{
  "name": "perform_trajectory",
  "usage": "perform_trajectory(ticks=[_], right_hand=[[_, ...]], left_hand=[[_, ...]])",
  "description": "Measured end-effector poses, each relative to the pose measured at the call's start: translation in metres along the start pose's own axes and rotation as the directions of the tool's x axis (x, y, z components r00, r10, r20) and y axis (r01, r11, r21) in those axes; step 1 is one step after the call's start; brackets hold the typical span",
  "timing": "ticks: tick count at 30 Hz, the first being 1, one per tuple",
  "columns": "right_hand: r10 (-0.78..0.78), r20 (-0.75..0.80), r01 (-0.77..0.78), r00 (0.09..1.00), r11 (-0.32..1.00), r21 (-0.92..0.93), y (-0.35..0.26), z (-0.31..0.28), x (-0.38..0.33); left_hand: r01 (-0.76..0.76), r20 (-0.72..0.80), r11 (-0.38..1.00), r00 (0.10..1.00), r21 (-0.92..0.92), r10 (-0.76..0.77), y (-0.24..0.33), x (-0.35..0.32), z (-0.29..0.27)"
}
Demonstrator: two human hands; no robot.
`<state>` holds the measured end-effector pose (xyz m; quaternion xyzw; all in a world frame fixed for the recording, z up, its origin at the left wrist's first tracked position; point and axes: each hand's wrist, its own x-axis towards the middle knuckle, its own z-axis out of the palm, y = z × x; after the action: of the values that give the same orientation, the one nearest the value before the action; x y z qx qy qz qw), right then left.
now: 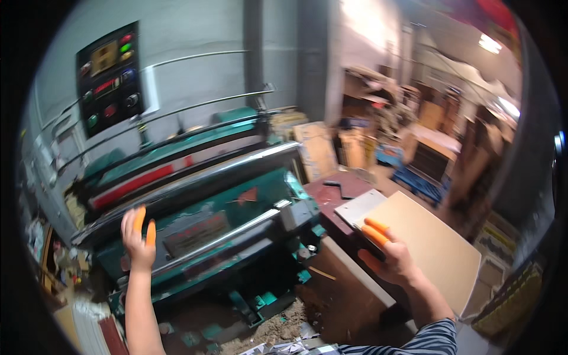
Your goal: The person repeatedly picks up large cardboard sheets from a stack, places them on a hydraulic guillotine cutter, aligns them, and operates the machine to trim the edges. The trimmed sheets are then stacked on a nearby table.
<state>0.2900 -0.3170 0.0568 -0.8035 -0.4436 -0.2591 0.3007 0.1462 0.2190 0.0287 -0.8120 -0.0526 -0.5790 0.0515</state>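
Note:
My left hand (139, 239) is raised in front of the green machine (260, 192), with orange covers on two fingertips. Its fingers stand apart and nothing shows between them. At the right, my right hand (395, 255) hovers over or touches the near left edge of a tan board (432, 242); I cannot tell which. Orange covers sit on its fingers too, and a dark gap separates them from the thumb. The board lies on a dark red table (343, 208) beside a grey metal plate (359, 204).
A black control panel (109, 77) with coloured buttons hangs on the wall. Scraps and dust (269, 331) lie beneath the machine. A brown panel (343, 284) stands between machine and table. Farther right is a blue pallet (417, 182) with a dark-fronted box (431, 160).

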Motion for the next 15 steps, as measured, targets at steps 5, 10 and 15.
perform_trajectory(ticks=[5, 10, 15], right_hand=[[0.527, -0.039, -0.526, 0.849, 0.837, -0.148, 0.122, 0.066, -0.208], [0.597, 0.051, -0.594, 0.801, 0.802, -0.070, 0.107, 0.064, -0.216], [0.407, 0.029, -0.406, 0.913, 0.899, 0.164, 0.086, 0.084, -0.154]], left_hand=[[-0.100, 0.203, 0.934, 0.963, -0.344, 0.178, 0.178, -0.075, -0.054], [-0.338, 0.201, 0.867, 0.881, -0.366, 0.428, 0.239, -0.058, -0.077], [-0.338, 0.113, 0.896, 0.917, -0.287, 0.382, 0.267, -0.044, -0.115]])
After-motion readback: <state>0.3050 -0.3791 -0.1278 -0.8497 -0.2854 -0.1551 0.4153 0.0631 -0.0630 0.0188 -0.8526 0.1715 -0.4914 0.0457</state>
